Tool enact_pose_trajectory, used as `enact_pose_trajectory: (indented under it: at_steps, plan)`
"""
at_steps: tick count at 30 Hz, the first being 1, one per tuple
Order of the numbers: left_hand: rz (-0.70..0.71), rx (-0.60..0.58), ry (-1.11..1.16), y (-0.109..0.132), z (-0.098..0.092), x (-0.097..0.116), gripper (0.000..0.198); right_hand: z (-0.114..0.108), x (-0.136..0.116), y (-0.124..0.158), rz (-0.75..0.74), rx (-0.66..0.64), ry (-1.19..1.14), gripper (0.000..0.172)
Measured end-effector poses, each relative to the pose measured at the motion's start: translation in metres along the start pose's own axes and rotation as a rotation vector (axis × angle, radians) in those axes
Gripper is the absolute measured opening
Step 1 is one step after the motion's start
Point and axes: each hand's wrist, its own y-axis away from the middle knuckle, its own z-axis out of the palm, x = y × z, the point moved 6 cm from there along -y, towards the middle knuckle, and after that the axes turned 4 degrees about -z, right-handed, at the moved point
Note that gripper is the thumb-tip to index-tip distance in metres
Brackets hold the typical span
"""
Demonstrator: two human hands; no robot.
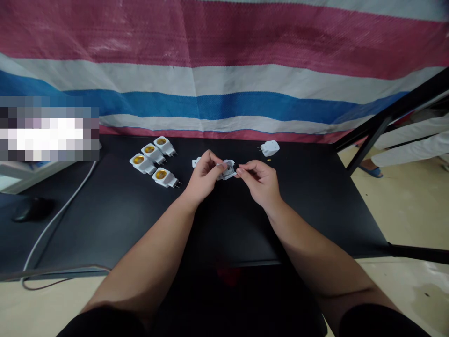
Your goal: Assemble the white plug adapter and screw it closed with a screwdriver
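Over the middle of the black table, my left hand (206, 174) pinches an open white plastic plug housing (229, 170), its inner side facing up. My right hand (260, 179) is closed at the right end of that housing, thumb and forefinger together on something small and dark whose kind I cannot make out. A white piece (195, 162) lies behind my left hand, mostly hidden by it. To the right, beyond my right hand, rests a white plug part (270, 148) with metal pins, and a tiny brass-coloured piece (269, 160) lies just in front of it.
Several white plug-in lamp sockets with gold inner sleeves (161, 175) lie left of my hands. A black mouse (32, 208) and a pale cable (59, 210) are farther left. A striped sheet (224, 79) hangs behind the table (105, 224). Another person's legs (410, 145) show at right, past a black frame.
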Motion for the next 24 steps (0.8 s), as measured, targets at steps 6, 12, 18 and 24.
enact_pose_trajectory:
  at_steps: [6,12,18,24]
  plan:
    - [0.027,-0.005,-0.031,0.0015,0.002,0.0051,0.026,0.0006,0.001,-0.0022,0.016,0.012,-0.026,0.015]
    - [0.043,0.002,-0.043,0.0013,0.0015,0.006,0.026,0.0021,0.0018,-0.0033,0.063,0.008,-0.069,0.018]
    - [0.051,0.02,-0.063,0.0012,0.0019,0.0046,0.028,0.0021,0.0043,-0.0037,0.103,0.012,-0.08,0.024]
    - [0.07,0.023,-0.069,0.0015,0.0022,0.0041,0.028,0.0027,0.0075,-0.0026,0.136,0.005,-0.059,0.03]
